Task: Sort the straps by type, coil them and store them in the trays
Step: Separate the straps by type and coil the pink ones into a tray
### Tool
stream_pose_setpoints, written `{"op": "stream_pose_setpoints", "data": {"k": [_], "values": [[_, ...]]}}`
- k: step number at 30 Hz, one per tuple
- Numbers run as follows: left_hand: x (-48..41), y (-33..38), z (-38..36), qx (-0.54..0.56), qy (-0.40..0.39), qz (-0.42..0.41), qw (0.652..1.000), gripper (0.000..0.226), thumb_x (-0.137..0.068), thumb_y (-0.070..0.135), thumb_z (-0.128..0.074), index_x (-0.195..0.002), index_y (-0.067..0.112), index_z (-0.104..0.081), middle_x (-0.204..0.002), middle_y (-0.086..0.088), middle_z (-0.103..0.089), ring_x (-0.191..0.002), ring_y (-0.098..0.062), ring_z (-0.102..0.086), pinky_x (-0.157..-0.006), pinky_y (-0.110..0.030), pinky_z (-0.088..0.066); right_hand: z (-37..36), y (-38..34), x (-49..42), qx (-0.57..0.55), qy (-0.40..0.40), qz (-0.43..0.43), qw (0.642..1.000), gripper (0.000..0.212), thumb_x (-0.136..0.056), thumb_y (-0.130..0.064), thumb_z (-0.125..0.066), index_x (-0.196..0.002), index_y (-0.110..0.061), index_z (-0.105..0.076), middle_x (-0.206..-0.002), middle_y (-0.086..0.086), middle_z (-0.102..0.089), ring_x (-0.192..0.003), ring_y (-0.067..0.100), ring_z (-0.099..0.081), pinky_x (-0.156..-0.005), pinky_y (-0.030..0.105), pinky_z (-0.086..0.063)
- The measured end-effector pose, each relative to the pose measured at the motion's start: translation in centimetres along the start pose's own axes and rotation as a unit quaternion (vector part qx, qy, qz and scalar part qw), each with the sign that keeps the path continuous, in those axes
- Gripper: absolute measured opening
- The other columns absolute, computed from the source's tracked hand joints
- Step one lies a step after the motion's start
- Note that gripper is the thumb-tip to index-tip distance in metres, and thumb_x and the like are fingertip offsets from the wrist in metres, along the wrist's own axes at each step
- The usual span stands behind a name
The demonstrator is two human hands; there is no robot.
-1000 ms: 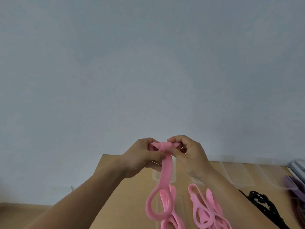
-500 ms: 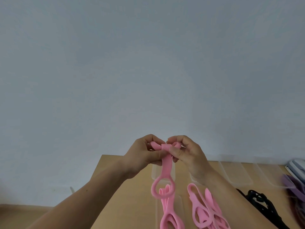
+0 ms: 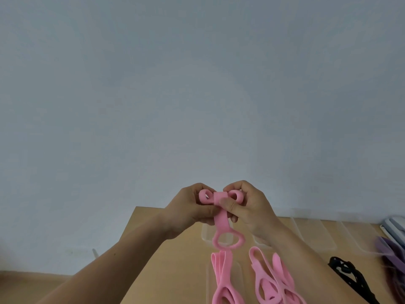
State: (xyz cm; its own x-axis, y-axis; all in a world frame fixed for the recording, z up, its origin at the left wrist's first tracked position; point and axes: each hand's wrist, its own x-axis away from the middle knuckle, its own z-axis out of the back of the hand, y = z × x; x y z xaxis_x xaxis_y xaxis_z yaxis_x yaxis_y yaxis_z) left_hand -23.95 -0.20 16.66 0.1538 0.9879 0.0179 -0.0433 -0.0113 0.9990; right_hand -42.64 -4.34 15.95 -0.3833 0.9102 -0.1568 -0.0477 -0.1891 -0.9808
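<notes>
Hands both raised above table (image 3: pixel 166 260): left hand (image 3: pixel 188 207) and right hand (image 3: pixel 247 207) each pinch the coiled top of one pink strap (image 3: pixel 221 220), its ring end dangling. On table: left pink bundle (image 3: pixel 223 279), right pink bundle (image 3: pixel 271 279), one black strap (image 3: pixel 346 273).

pink strap (image 3: pixel 221 222), black strap (image 3: pixel 346 272), tan table (image 3: pixel 175 270)

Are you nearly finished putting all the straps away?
Not nearly. Done: the straps lie grouped by colour on the table. In hand: the left hand and right hand grip one pink strap, its top rolled and its ring end hanging loose. Left: the other pink straps, the black strap and the purple straps lie uncoiled, and the clear trays at the back show no coils.
</notes>
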Motion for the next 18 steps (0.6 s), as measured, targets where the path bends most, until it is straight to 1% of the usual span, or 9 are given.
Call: {"op": "stream_pose_setpoints", "data": {"k": [2,5,8,9,11,13,15,17,18], "values": [[0.03,0.02,0.12,-0.010,-0.012,0.020,1.000,0.032,-0.080,0.002,-0.072,-0.108,-0.004,-0.057,-0.094,-0.016,-0.074,-0.089,-0.031,-0.073,-0.079,-0.043,-0.061,-0.14,-0.03,0.01,0.018,-0.004,0.015,1.000,0.021,-0.082,-0.010,-0.078,-0.095,-0.018,-0.064,-0.074,-0.005,-0.067,-0.057,0.018,-0.056,-0.059,0.032,-0.051],[0.06,0.18,0.25,0.008,-0.029,0.035,0.999,0.032,-0.078,0.003,-0.068,-0.106,-0.007,-0.059,-0.095,-0.020,-0.073,-0.087,-0.034,-0.071,-0.081,-0.047,-0.060,-0.45,-0.05,0.08,0.021,-0.009,0.040,0.999,0.027,-0.081,-0.007,-0.078,-0.095,-0.025,-0.063,-0.079,-0.009,-0.067,-0.066,0.009,-0.061,-0.063,0.024,-0.052],[0.21,0.41,0.18,0.038,-0.049,0.050,0.997,0.048,-0.075,0.021,-0.074,-0.111,-0.006,-0.059,-0.100,-0.026,-0.069,-0.089,-0.034,-0.069,-0.082,-0.044,-0.058,-0.57,0.09,0.15,0.032,-0.005,0.048,0.998,0.033,-0.078,-0.010,-0.081,-0.093,-0.033,-0.063,-0.089,-0.002,-0.069,-0.078,0.011,-0.065,-0.073,0.029,-0.058],[0.31,0.47,0.14,0.047,-0.054,0.055,0.996,0.050,-0.075,0.029,-0.074,-0.110,-0.004,-0.060,-0.099,-0.025,-0.069,-0.089,-0.033,-0.069,-0.080,-0.041,-0.058,-0.58,0.17,0.22,0.030,-0.005,0.044,0.999,0.033,-0.077,-0.012,-0.082,-0.093,-0.034,-0.063,-0.091,-0.001,-0.069,-0.080,0.013,-0.066,-0.075,0.031,-0.059],[0.45,0.47,0.11,0.056,-0.049,0.060,0.995,0.044,-0.080,0.035,-0.072,-0.105,0.002,-0.060,-0.097,-0.021,-0.072,-0.086,-0.033,-0.070,-0.076,-0.038,-0.057,-0.62,0.35,0.38,0.023,-0.004,0.033,0.999,0.036,-0.077,-0.010,-0.082,-0.097,-0.034,-0.063,-0.095,-0.001,-0.069,-0.084,0.018,-0.067,-0.078,0.035,-0.060],[0.51,0.33,0.09,0.059,-0.033,0.060,0.996,0.039,-0.084,0.032,-0.071,-0.106,0.003,-0.059,-0.096,-0.021,-0.072,-0.084,-0.032,-0.070,-0.075,-0.039,-0.058,-0.61,0.49,0.44,0.033,0.003,0.019,0.999,0.041,-0.077,-0.006,-0.081,-0.104,-0.031,-0.063,-0.100,-0.001,-0.067,-0.086,0.022,-0.067,-0.079,0.037,-0.060],[0.49,0.19,0.04,0.068,-0.030,0.046,0.996,0.037,-0.085,0.025,-0.072,-0.110,0.001,-0.058,-0.100,-0.022,-0.072,-0.086,-0.034,-0.070,-0.078,-0.042,-0.058,-0.45,0.52,0.56,0.033,0.001,-0.001,0.999,0.041,-0.077,-0.006,-0.081,-0.107,-0.027,-0.064,-0.104,0.002,-0.067,-0.082,0.020,-0.068,-0.073,0.033,-0.059],[0.52,0.21,0.03,0.079,-0.037,0.022,0.996,0.037,-0.087,0.018,-0.072,-0.115,-0.001,-0.057,-0.107,-0.025,-0.070,-0.094,-0.039,-0.070,-0.081,-0.043,-0.058,-0.23,0.30,0.74,0.007,-0.020,-0.014,1.000,0.034,-0.077,-0.013,-0.081,-0.107,-0.020,-0.066,-0.101,0.005,-0.069,-0.074,0.015,-0.067,-0.067,0.028,-0.056],[0.54,0.23,0.04,0.081,-0.036,0.010,0.996,0.035,-0.087,0.014,-0.071,-0.115,-0.001,-0.056,-0.108,-0.027,-0.069,-0.097,-0.042,-0.069,-0.082,-0.044,-0.058,-0.18,0.13,0.81,-0.013,-0.030,-0.021,0.999,0.033,-0.076,-0.021,-0.079,-0.107,-0.016,-0.067,-0.096,0.005,-0.070,-0.071,0.016,-0.067,-0.065,0.029,-0.055]]}}
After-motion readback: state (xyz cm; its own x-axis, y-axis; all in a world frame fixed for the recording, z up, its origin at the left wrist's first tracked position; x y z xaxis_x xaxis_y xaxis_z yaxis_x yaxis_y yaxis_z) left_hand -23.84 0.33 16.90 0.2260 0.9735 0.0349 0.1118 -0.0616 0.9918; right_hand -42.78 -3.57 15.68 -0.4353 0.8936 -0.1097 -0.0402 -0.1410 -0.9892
